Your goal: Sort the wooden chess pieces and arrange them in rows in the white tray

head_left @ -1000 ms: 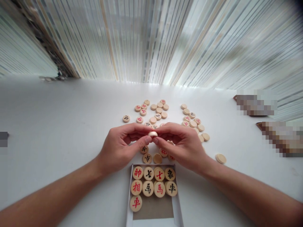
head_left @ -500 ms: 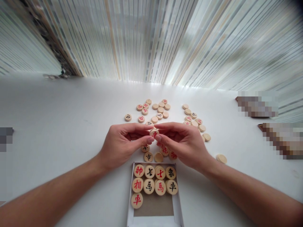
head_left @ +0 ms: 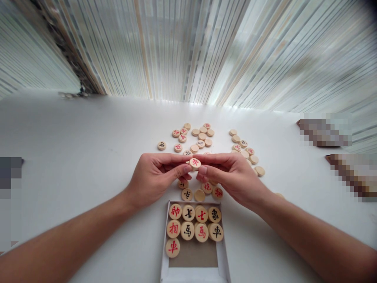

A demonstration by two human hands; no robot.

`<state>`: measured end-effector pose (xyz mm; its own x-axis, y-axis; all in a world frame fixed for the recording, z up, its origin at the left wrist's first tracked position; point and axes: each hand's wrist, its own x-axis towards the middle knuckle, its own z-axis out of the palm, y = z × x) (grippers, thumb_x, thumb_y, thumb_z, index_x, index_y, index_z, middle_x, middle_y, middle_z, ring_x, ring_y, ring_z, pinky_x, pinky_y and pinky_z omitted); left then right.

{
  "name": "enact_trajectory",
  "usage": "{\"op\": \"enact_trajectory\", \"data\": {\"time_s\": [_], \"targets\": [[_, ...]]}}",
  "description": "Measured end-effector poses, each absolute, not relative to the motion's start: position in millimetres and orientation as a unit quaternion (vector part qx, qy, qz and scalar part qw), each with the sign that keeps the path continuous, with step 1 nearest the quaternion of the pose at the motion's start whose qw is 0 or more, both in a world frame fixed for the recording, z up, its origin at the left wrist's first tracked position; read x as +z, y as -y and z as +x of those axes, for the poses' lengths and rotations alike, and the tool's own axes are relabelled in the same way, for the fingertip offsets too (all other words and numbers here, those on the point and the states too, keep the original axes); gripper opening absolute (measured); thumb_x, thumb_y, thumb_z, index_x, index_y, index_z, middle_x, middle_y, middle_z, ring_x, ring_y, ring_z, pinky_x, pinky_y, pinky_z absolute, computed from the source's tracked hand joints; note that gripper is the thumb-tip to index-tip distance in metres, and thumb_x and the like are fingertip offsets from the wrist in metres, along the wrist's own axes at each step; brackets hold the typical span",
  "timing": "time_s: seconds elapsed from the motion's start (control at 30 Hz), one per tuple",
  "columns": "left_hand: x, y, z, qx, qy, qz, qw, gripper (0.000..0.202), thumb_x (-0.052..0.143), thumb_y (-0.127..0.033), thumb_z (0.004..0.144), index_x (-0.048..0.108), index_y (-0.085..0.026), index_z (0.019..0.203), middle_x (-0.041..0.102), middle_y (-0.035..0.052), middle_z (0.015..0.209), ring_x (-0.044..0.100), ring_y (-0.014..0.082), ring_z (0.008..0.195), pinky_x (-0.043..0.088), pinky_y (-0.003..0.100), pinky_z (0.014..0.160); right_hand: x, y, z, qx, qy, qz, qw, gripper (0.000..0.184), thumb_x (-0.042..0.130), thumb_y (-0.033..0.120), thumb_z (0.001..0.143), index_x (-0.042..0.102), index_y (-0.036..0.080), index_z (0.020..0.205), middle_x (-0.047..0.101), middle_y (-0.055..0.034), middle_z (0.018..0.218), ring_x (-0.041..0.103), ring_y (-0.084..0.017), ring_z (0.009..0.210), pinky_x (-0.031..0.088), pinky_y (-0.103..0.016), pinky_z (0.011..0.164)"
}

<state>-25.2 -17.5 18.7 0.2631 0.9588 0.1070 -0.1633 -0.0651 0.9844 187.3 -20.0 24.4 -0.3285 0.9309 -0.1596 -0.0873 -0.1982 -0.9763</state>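
Between the fingertips of both hands is a round wooden Chinese chess piece (head_left: 194,163) with a red character facing up. My left hand (head_left: 157,173) pinches its left side and my right hand (head_left: 229,169) its right side. A second disc may lie under it; the fingers hide that. Just below the hands stands an open white box (head_left: 193,275), holding rows of upright-facing pieces. A lone red-marked piece (head_left: 172,248) starts its third row. Between hands and box lie loose pieces, among them a black-marked one (head_left: 187,194) and a red-marked one (head_left: 217,193).
Several more chess pieces (head_left: 202,136) are scattered on the white table (head_left: 88,141) beyond the hands, some blank side up. Another group (head_left: 244,154) lies behind my right hand. Two blurred, brown-edged objects (head_left: 324,133) (head_left: 353,177) are at the right. A striped curtain (head_left: 176,51) hangs behind.
The held piece has turned between my fingertips and shows its red face more fully. Both hands stay almost in place, while the whole view has shifted slightly.
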Motion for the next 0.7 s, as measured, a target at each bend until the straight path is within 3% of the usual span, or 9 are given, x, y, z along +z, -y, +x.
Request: {"op": "enact_trajectory", "data": {"time_s": [0.17,0.5,0.7], "targets": [[20.0,16.4,-24.6,0.486,-0.354,0.545,0.584,0.026,0.091,-0.02,0.079,0.087,-0.021,0.105,0.084,0.0043,0.079,0.077,0.0123,0.064,0.065,0.015,0.062,23.5,20.0,187.6,0.634,0.511,-0.415,0.406,0.038,0.095,0.029,0.076,0.085,0.028,0.113,0.085,-0.0056,0.095,0.075,-0.013,0.076,0.063,-0.022,0.069],[20.3,15.7,-27.1,0.478,-0.362,0.57,0.562,0.022,0.09,-0.023,0.081,0.087,-0.017,0.102,0.083,0.0054,0.077,0.076,0.0139,0.063,0.065,0.019,0.062,30.7,20.6,185.1,0.611,0.549,-0.412,0.394,0.036,0.091,0.032,0.082,0.084,0.027,0.117,0.082,-0.004,0.079,0.075,-0.016,0.071,0.064,-0.024,0.063],[18.4,15.0,-26.2,0.479,-0.368,0.561,0.566,0.028,0.095,-0.025,0.073,0.087,-0.016,0.098,0.084,0.0082,0.083,0.079,0.0197,0.072,0.068,0.025,0.066,28.8,20.8,184.6,0.594,0.568,-0.399,0.406,0.04,0.094,0.035,0.077,0.085,0.026,0.115,0.085,-0.0087,0.103,0.079,-0.023,0.089,0.069,-0.034,0.077]]}}
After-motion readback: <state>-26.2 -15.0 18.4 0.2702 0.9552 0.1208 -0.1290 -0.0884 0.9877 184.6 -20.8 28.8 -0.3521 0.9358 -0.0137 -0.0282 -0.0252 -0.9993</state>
